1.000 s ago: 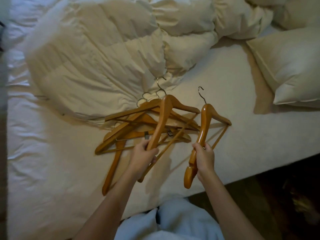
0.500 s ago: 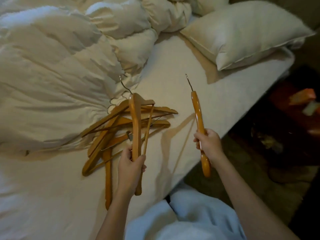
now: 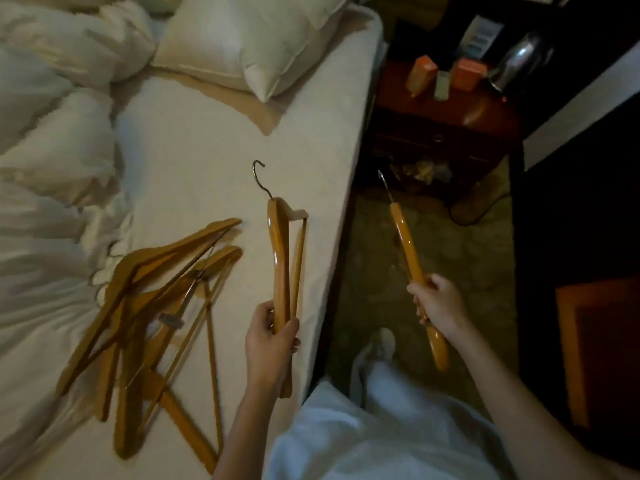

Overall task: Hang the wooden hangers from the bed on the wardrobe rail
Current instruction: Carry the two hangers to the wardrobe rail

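Bed [image 3: 214, 140]: white sheet, the landmark for all entries.
Pile of hangers [image 3: 156, 306]: wooden, tangled, lying on the bed beside the rumpled duvet [image 3: 45, 168].
Left hand [image 3: 272, 344]: over the bed's edge, closed around the lower end of one hanger [image 3: 280, 258], hook pointing toward the pillow [image 3: 256, 39].
Right hand [image 3: 438, 306]: off the bed, above the carpet [image 3: 433, 251], closed around a second hanger [image 3: 408, 251], seen edge-on.
Nightstand [image 3: 446, 123]: dark red, beside the bed's head end, bearing small boxes.

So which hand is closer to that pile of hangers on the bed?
Left. The left hand is just right of the pile; the right hand is past the bed's edge.
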